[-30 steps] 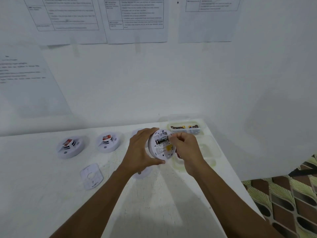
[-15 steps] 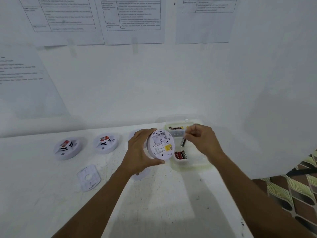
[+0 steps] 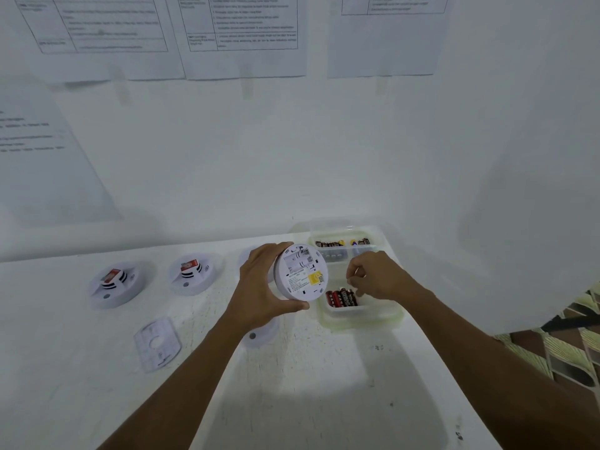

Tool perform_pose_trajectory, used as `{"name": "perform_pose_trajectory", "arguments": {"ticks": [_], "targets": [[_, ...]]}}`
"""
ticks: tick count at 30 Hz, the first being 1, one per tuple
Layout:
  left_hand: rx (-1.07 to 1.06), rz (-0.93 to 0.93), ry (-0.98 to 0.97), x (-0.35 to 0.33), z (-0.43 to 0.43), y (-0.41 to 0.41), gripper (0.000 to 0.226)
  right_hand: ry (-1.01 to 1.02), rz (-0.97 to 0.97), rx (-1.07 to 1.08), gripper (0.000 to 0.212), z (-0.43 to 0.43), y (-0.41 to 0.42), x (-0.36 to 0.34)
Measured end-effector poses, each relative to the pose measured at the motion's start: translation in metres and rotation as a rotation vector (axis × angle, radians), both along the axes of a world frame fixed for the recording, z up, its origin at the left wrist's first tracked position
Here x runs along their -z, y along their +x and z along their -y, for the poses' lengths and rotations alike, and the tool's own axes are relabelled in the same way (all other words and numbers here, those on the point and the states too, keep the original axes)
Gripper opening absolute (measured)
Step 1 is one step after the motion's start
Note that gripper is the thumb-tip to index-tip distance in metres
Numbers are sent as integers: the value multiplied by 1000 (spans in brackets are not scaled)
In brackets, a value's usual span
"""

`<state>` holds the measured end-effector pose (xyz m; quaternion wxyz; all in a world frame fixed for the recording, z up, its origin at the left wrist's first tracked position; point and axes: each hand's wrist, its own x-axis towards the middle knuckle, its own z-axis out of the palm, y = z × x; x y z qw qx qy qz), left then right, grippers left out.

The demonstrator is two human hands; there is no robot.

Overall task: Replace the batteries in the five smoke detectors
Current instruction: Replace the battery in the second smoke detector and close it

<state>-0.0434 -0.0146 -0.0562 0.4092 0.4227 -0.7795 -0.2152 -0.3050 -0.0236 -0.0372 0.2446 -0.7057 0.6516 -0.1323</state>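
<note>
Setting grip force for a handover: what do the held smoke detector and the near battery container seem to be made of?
Smoke detector: likely moulded white plastic with a matte finish, going by its uniform colour, the moulded battery bay and the paper labels stuck on it.
Near battery container: probably translucent plastic, slightly glossy. Its walls look cloudy and see-through, and the rim is tinted yellow-green.

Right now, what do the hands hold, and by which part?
Left hand grips the round white plastic smoke detector by its rim. Right hand curls over the clear plastic battery box; its hold cannot be told.
</note>
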Motion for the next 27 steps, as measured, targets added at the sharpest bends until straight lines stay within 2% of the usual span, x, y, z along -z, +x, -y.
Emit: {"name": "perform_pose_trajectory", "arguments": {"ticks": [3, 5, 8, 13, 17, 21, 23, 27], "targets": [[6, -16, -6, -4, 7, -1, 93, -241, 74, 55, 9, 19, -5, -15], [7, -11, -5, -5, 13, -1, 94, -313, 68, 90, 10, 43, -8, -28], [8, -13, -3, -5, 20, -2, 93, -189, -54, 39, 6, 83, -8, -36], [8, -18, -14, -1, 30, -4, 89, 13, -294, -28, 22, 127, -2, -18], [10, -24, -31, 9, 39, -3, 91, 64, -350, -79, 20, 139, -1, 0], [-3, -6, -37, 19, 47, -3, 89, 36, -262, -42, 3, 138, -6, 7], [0, 14, -28, 26, 51, -3, 90, 23, -159, 19, 11, 136, -8, 5], [0, 8, 16, 26, 55, -3, 94, -66, 124, 105, 7, 119, -10, -12]]}}
